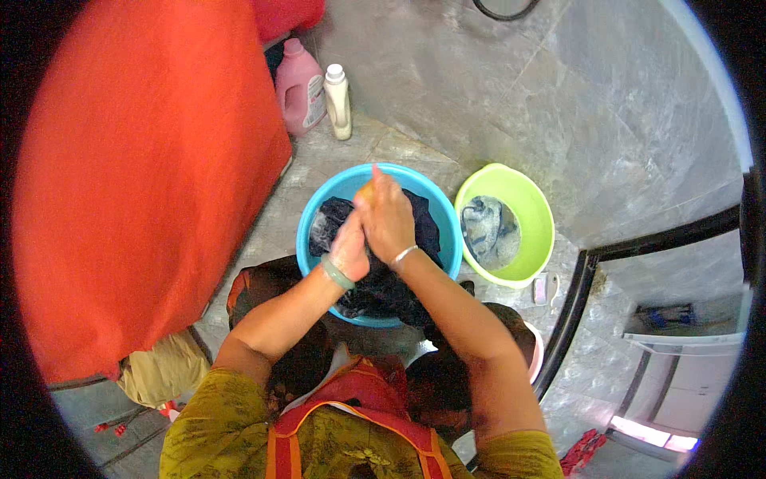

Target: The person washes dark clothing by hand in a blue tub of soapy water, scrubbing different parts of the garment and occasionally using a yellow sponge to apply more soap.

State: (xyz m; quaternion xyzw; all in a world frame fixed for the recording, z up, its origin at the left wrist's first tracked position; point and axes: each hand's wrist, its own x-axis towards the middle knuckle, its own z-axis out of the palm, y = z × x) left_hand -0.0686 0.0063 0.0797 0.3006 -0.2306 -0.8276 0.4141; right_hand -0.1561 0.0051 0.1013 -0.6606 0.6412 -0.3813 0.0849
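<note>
Evidently, a round blue plastic basin [302,231] holds crumpled dark cloth [387,291]; above it the partly curled left hand [349,247] meets the half-closed right hand [388,222], a small orange-yellow lump [367,193] showing at their fingers, exact grip unclear. Slick palms could let it slip.

2 olive sleeves [215,419], red apron [359,389], green bangle [337,274], seemingly silver bracelet [404,255].
</note>
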